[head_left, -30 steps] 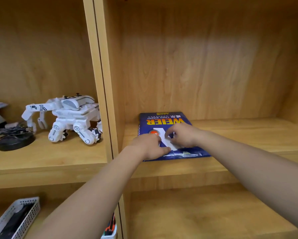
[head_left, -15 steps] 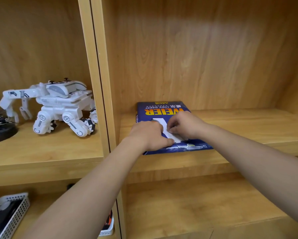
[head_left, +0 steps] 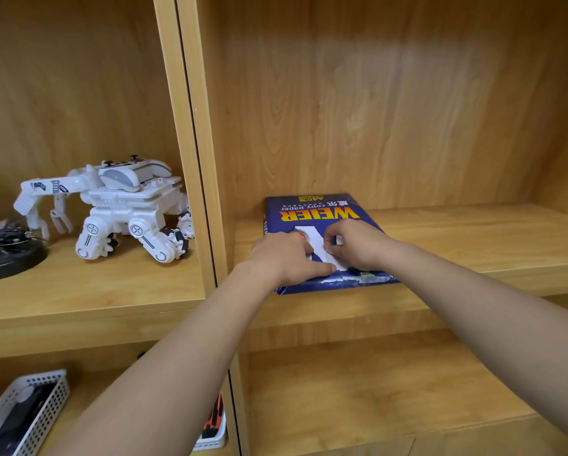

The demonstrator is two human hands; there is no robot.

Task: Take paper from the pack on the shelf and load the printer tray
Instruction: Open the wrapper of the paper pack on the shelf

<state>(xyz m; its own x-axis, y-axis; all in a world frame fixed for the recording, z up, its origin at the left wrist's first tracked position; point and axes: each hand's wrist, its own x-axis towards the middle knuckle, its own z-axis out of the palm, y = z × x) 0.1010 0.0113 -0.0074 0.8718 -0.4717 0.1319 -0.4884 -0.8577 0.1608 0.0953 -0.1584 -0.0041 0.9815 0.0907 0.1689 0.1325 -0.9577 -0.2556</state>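
A blue pack of copy paper [head_left: 312, 210] with yellow lettering lies flat on the wooden shelf [head_left: 456, 238], its torn front edge facing me. My left hand [head_left: 284, 258] presses down on the pack's near left part, fingers lying flat on the wrapper. My right hand [head_left: 358, 246] rests on the pack just right of it, fingertips pinching at white paper showing through the wrapper's opening. The two hands almost touch. No printer is in view.
A vertical wooden divider [head_left: 193, 159] stands left of the pack. Beyond it sits a white toy robot [head_left: 118, 209] and a black round object [head_left: 6, 255]. On the lower shelf are a white perforated basket [head_left: 22, 413] and a small tray of pens [head_left: 213, 422].
Both hands stay on the pack; the right fingers have shifted slightly on the white paper. My view has swung a little, so the toy robot sits further right again.
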